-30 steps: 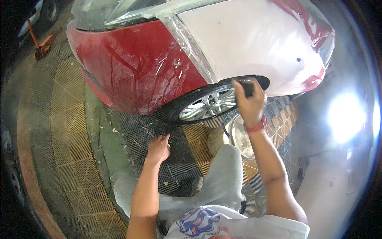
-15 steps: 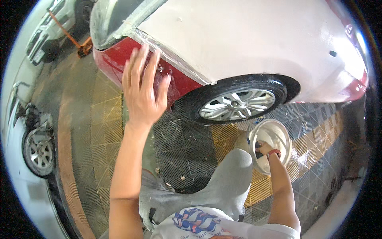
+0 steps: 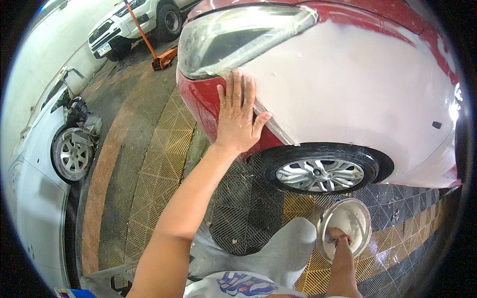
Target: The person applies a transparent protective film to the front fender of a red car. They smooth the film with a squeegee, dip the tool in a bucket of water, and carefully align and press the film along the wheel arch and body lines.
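My left hand (image 3: 237, 119) lies with fingers stretched out against the car's red front bumper (image 3: 201, 102), its fingertips by the lower edge of the hazy headlight (image 3: 238, 42). The thumb points toward the strip of masking tape (image 3: 276, 124) between the bumper and the pale, primer-coated fender (image 3: 357, 84). Below the front wheel (image 3: 320, 174), a whitish bucket (image 3: 323, 226) holds cloudy liquid. My right hand (image 3: 339, 236) is down inside it, wrist bent; the liquid hides its fingers and anything in them.
Interlocking black and yellow floor tiles (image 3: 248, 213) spread under my grey-trousered knees. An orange floor jack (image 3: 164, 58) with a long handle stands near a white vehicle (image 3: 124, 30) at the back. On the left is a pale car (image 3: 42, 184) with an exposed front wheel.
My view has shifted, so the car's headlight shows more. The left hand, blurred over the red bumper before, now rests flat near the headlight. My right hand sits deeper in the bucket's liquid.
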`<state>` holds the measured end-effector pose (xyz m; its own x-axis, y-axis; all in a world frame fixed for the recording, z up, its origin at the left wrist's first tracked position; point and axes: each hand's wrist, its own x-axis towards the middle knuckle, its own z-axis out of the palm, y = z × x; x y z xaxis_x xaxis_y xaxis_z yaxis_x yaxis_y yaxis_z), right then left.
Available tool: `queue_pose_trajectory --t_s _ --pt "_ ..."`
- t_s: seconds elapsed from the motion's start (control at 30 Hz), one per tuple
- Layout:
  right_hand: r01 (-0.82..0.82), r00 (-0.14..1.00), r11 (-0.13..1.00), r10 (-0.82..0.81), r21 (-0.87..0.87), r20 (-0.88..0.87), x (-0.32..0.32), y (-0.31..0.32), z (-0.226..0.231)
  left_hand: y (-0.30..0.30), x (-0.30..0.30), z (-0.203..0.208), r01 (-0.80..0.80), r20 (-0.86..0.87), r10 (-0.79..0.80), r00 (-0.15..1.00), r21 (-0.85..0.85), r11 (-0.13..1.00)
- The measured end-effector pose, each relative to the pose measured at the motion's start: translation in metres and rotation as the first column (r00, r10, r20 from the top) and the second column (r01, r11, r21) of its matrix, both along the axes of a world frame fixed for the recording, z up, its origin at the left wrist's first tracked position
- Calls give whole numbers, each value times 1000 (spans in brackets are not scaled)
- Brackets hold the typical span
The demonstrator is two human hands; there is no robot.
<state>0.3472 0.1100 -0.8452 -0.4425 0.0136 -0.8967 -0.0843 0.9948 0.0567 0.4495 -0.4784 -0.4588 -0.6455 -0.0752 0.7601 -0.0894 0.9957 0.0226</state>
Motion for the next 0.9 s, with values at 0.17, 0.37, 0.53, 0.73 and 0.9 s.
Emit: queue_pose_trajectory --t_s 0.17,0.37,0.53,0.73,0.9 --pt "60 854 817 -339 -573 -394 -29 -42 175 -1 3 -3 17 -31 -15 999 51 999" --pt "-819 106 574 168 9 -980 6 -243 508 34 -2 -9 129 -96 -107 990 272 954" --pt "-805 -367 421 201 419 -908 16 -376 610 22 17 27 122 1 -123 992 84 989" --pt "-800 -454 416 54 433 -889 27 -440 632 4 28 32 117 66 -121 990 58 991" --pt "-812 -234 584 -306 12 -923 58 -416 523 27 45 -10 220 172 -231 958 81 972"
